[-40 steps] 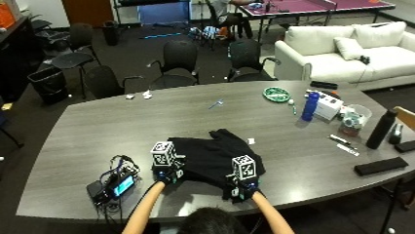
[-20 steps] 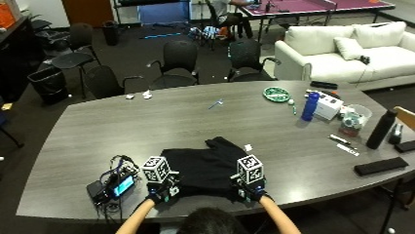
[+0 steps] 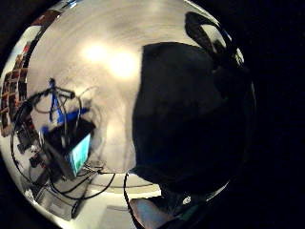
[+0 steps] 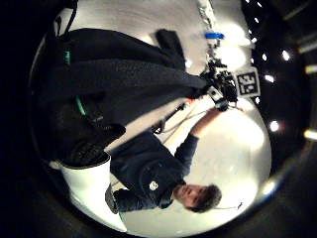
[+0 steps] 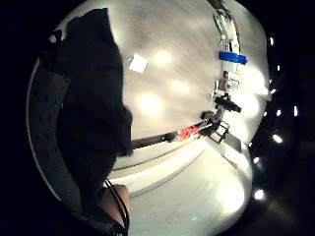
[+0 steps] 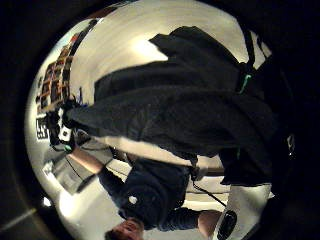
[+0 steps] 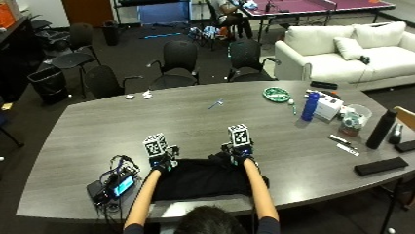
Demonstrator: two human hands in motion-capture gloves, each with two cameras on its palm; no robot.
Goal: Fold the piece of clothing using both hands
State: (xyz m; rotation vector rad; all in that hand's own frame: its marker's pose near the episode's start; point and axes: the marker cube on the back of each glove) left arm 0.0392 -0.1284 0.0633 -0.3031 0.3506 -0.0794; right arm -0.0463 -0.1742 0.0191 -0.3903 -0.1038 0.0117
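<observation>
A black garment was seen lying at the near edge of the grey surface, directly in front of the person, with its near hem close to that edge. Its far edge was gripped at two points: the left hand was curled on the cloth at the far left corner and the right hand on the far right (the palm views showed the dark cloth stretched between the two hands, lifted off the surface there). Just left of the garment, near the same edge, a small device with a lit screen lay among tangled cables. Farther off, toward the right end, a blue bottle was seen standing beside a white box, with a green dish near the far edge and a tall black bottle by the right edge.
</observation>
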